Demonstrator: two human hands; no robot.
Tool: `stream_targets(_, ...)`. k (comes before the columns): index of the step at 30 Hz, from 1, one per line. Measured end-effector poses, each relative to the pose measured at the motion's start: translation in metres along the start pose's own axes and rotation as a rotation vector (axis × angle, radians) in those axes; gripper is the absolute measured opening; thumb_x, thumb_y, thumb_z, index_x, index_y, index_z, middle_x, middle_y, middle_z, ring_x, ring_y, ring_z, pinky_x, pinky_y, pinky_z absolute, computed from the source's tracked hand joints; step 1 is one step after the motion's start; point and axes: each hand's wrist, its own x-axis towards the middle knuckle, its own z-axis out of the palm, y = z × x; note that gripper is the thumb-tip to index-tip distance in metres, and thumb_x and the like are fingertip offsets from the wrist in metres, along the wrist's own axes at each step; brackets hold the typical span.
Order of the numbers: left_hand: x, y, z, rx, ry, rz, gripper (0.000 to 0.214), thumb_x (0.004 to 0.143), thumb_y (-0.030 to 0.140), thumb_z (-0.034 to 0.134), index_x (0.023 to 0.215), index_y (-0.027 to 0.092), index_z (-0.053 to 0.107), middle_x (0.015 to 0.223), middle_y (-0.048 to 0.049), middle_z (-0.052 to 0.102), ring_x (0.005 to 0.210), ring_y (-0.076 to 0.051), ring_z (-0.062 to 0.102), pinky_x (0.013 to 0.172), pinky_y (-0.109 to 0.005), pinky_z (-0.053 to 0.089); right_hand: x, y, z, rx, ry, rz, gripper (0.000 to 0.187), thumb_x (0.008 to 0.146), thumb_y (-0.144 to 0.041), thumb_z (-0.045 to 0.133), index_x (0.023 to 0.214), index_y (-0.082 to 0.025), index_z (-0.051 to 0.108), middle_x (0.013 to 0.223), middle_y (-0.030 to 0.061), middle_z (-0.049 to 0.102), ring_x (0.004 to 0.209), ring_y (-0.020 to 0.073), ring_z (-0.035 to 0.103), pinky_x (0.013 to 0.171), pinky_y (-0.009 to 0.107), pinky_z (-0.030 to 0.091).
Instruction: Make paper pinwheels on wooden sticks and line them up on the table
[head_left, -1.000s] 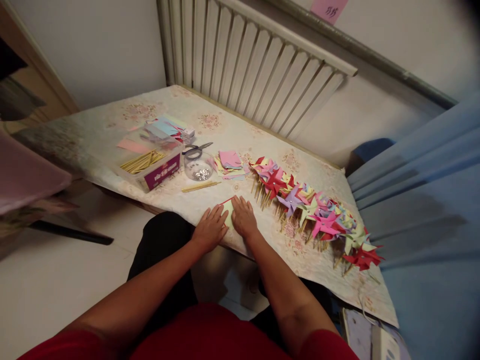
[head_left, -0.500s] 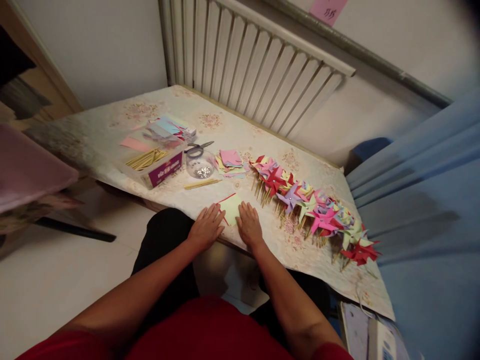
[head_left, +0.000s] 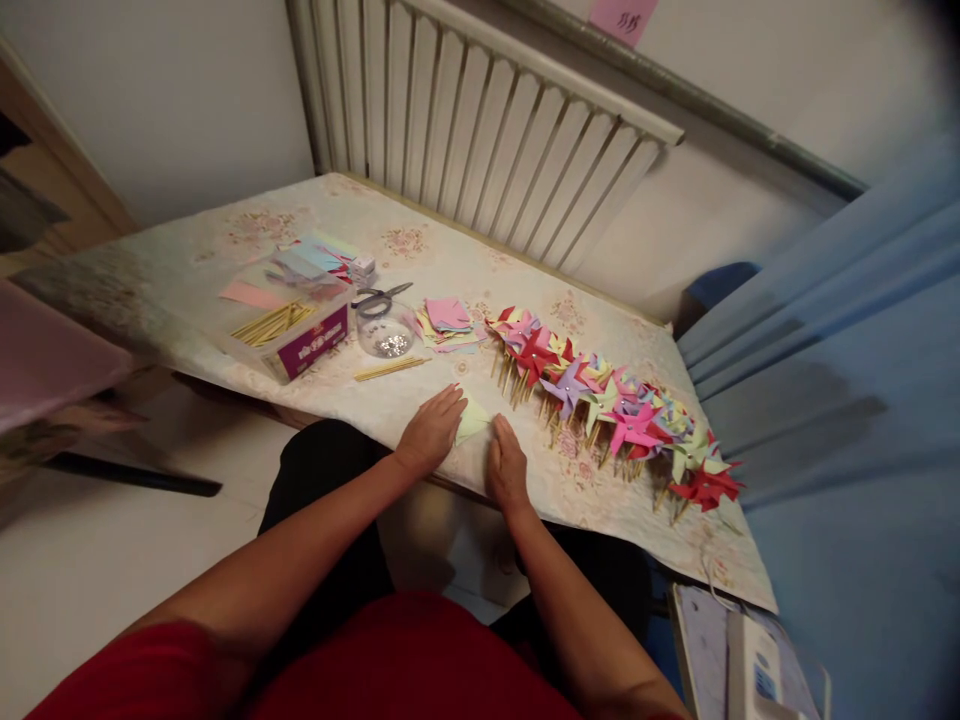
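Note:
A pale green paper square [head_left: 472, 420] lies on the cloth near the table's front edge, between my two hands. My left hand [head_left: 433, 432] rests flat over its left side with the fingers stretched out, covering most of the red edging there. At the paper's right corner, my right hand [head_left: 508, 465] is turned on its side, its fingers close together and appearing to pinch that corner; the thumb is mostly hidden. Beyond the hands lie a stack of coloured paper squares [head_left: 448, 322] and a few thin wooden sticks [head_left: 390, 369].
Several finished pinwheels [head_left: 634, 425] stand in rows along the right. To the left are a plastic box [head_left: 311, 348] of sticks, scissors [head_left: 381, 298], a round clear dish [head_left: 385, 330] of small shiny pieces, and paper scraps [head_left: 322, 255]. A radiator [head_left: 480, 130] lines the wall behind.
My left hand has slid forward over the paper, covering its red edge. My right hand has rolled from flat onto its side at the right corner. The view has shifted slightly.

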Motion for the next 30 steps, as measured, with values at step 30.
stream_targets(30, 0.006, -0.012, 0.028, 0.182, -0.221, 0.071, 0.051, 0.096, 0.035, 0.039, 0.142, 0.017, 0.049, 0.151, -0.0122, 0.046, 0.144, -0.027, 0.034, 0.118, -0.049, 0.023, 0.011, -0.015, 0.0, -0.273, -0.236, -0.106, 0.045, 0.098, -0.028, 0.047, 0.141, -0.016, 0.048, 0.151, 0.0121, 0.046, 0.145, 0.0294, 0.03, 0.117, 0.052, 0.022)
